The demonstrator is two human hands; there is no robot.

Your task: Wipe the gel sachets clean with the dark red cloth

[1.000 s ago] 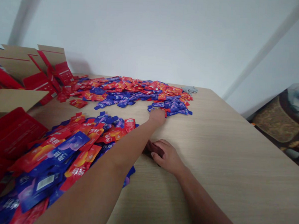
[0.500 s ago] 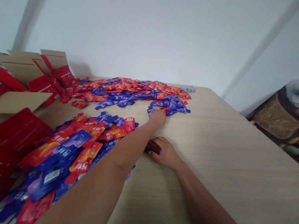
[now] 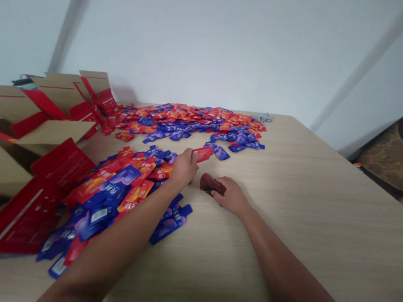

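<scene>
My left hand (image 3: 184,167) is closed on a red sachet (image 3: 203,154), which sticks out to the right of the fingertips just above the table. My right hand (image 3: 232,196) grips a dark reddish-brown, folded-looking object (image 3: 208,183) low over the table; its kind is unclear. Beside my left forearm lies a heap of red-orange and blue sachets (image 3: 113,188), partly covered by that arm. A single blue sachet (image 3: 220,153) lies flat just beyond the red one, at the near edge of the far sachet pile (image 3: 189,119).
Open cardboard boxes with red flaps (image 3: 45,192) crowd the left side of the table (image 3: 306,210). A grey crumpled item (image 3: 262,117) lies by the far pile's right end. The wall (image 3: 207,47) rises behind the table. A brown patterned chair (image 3: 387,151) stands off the right edge.
My left hand has drawn back from the far pile toward me and left, bringing the red sachet with it. My right hand stays near its spot with the brown object. The view has shifted left.
</scene>
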